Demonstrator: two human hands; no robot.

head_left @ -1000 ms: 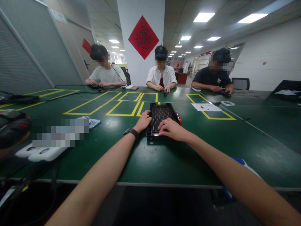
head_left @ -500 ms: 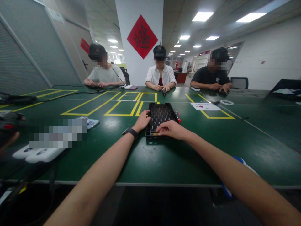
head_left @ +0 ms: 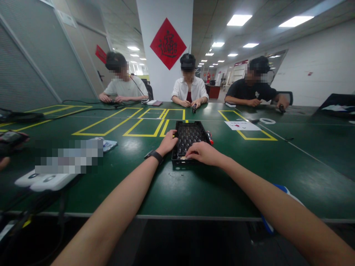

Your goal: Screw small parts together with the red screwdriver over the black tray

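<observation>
A black rectangular case (head_left: 190, 133) with rows of round cells inside lies on the green table in front of me. My left hand (head_left: 168, 142) holds its left wall, with the fingers hooked over the edge and the thumb along it. Over the near end of the case my right hand (head_left: 203, 152) has its fingers pinched together, low at the near wall. A small pale piece (head_left: 184, 158) shows at the fingertips. What it is, and whether the pinch holds it, I cannot make out. Beside the right wall lies a red and clear item (head_left: 210, 137), partly hidden by the case.
Yellow tape outlines (head_left: 146, 135) mark the green table (head_left: 133, 184). A printed sheet (head_left: 242, 126) and a white ring (head_left: 267, 120) lie right of the case. White devices (head_left: 52, 179) with cables stand at left. Several people sit around, one opposite in a white shirt (head_left: 177, 88).
My right hand has shifted slightly at the near end of the case, and the piece there looks paler. My left hand stays put. The person at the right has moved a hand outward.
</observation>
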